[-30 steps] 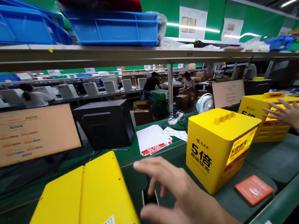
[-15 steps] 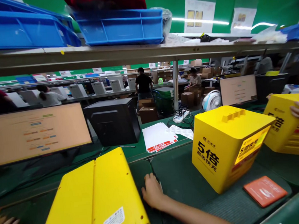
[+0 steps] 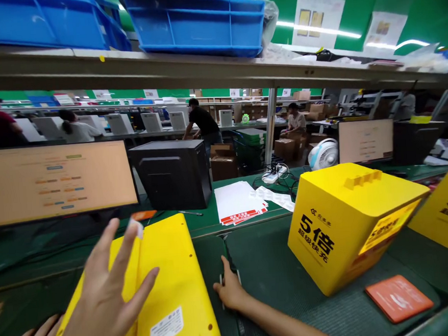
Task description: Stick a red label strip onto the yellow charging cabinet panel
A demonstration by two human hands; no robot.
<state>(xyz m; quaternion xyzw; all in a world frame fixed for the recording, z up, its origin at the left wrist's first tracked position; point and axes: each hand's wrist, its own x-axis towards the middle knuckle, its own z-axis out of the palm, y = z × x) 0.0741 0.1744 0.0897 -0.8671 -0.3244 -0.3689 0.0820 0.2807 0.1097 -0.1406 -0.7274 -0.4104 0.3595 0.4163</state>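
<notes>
The left hand (image 3: 109, 283) is held spread over the labelled yellow box (image 3: 173, 274), which is set toward the near edge of the green table (image 3: 261, 262). The right hand (image 3: 231, 290) is lowered beside it, well apart; whether anything is gripped there cannot be told. An orange packet (image 3: 400, 299) is laid by that edge.

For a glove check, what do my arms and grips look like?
The left grip is ungloved, with what looks like a white wrap on one fingertip. The right grip is ungloved too, its forearm bare, no sleeve in view.
</notes>
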